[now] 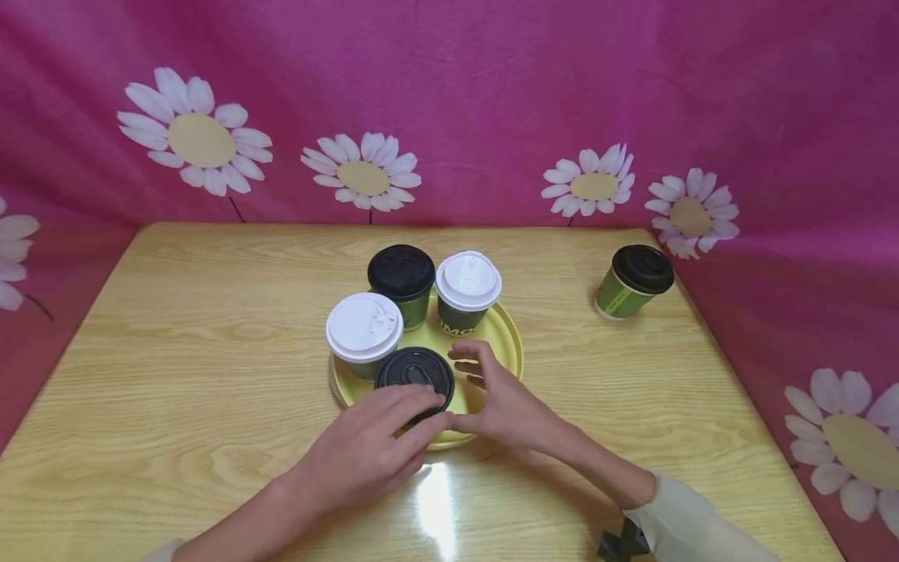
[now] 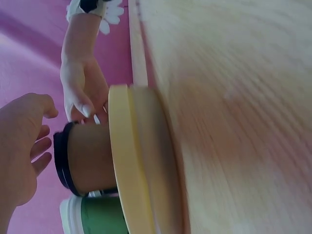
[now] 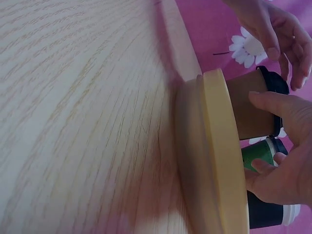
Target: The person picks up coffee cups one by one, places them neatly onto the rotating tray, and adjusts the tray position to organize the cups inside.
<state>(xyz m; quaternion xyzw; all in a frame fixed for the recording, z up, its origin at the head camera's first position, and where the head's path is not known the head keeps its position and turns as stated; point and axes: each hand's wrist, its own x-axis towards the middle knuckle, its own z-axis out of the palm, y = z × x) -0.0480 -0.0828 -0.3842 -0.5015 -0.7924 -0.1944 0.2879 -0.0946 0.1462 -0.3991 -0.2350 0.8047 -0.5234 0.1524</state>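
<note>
A brown paper cup (image 2: 90, 156) with a black lid (image 1: 416, 378) stands upright at the near side of a round yellow tray (image 1: 511, 332). Over that lid hovers my left hand (image 1: 382, 437), fingers loosely bent; the left wrist view shows a gap between hand and lid. My right hand (image 1: 509, 402) is at the cup's right side, thumb and fingers spread wide. In the right wrist view its thumb (image 3: 268, 101) overlaps the cup's wall. Behind on the tray are a white-lidded cup (image 1: 364, 328), a black-lidded green cup (image 1: 402, 273) and another white-lidded dark cup (image 1: 468, 282).
A separate green cup (image 1: 632, 282) with a black lid stands on the wooden table (image 1: 211, 328) near its right edge. Pink cloth (image 1: 463, 94) printed with daisies hangs behind and along the sides. A small black object (image 1: 623, 540) shows by the right sleeve.
</note>
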